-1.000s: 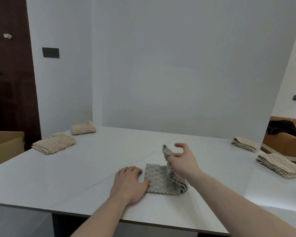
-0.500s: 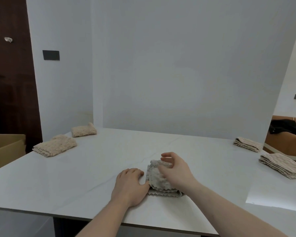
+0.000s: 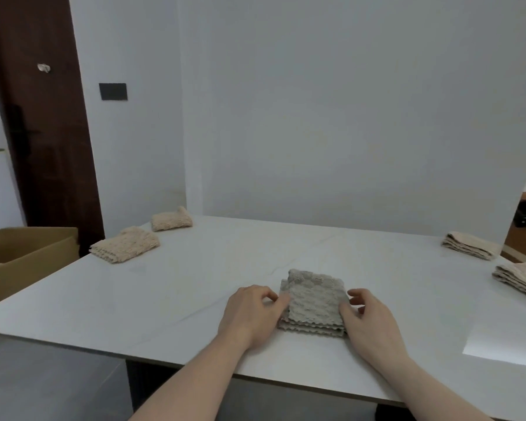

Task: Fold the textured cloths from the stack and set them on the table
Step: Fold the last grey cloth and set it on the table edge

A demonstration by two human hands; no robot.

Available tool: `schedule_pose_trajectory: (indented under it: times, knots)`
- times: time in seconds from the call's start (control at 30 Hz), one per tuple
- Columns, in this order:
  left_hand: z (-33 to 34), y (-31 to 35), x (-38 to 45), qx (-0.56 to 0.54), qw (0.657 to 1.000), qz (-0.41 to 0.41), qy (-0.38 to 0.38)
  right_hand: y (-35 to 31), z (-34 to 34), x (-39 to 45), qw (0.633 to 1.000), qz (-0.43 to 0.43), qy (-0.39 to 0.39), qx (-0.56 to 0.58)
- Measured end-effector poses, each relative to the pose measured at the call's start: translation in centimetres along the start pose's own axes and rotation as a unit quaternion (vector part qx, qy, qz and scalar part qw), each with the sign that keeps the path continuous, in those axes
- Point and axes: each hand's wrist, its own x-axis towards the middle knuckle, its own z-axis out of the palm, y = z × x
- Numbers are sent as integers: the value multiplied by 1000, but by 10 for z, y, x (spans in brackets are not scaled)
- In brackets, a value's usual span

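Cloth [image 3: 314,302]: grey, folded, flat on desk [image 3: 195,278] near front edge | your left hand [image 3: 249,314]: fingers curled, pinching cloth's left edge | your right hand [image 3: 371,322]: fingers curled, gripping its right edge | beige folded cloths [image 3: 125,249]: far left.

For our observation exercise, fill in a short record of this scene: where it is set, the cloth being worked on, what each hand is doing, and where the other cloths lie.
setting: white table before a white wall
grey cloth: folded, flat on the table near the front edge
left hand: at the cloth's left edge, fingers curled, touching it
right hand: at the cloth's right edge, thumb against it
beige cloths: two folded, far left of the table
stacks: two piles of cloths at the right edge
box: cardboard, left of the table
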Motion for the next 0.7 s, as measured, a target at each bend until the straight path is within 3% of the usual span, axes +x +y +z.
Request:
schedule_pose_trajectory:
  times: [0.13, 0.5, 0.7]
  knots:
    - [-2, 4, -2, 8, 1000, 6, -6, -3, -3, -1, 999, 12, -29, -42]
    - [7, -9, 7, -44, 999, 6, -12, -8, -13, -5, 995, 28, -80, 48]
    - [9, -7, 6, -8, 997, 64, -29, -1, -8, 0, 993, 31, -98, 60]
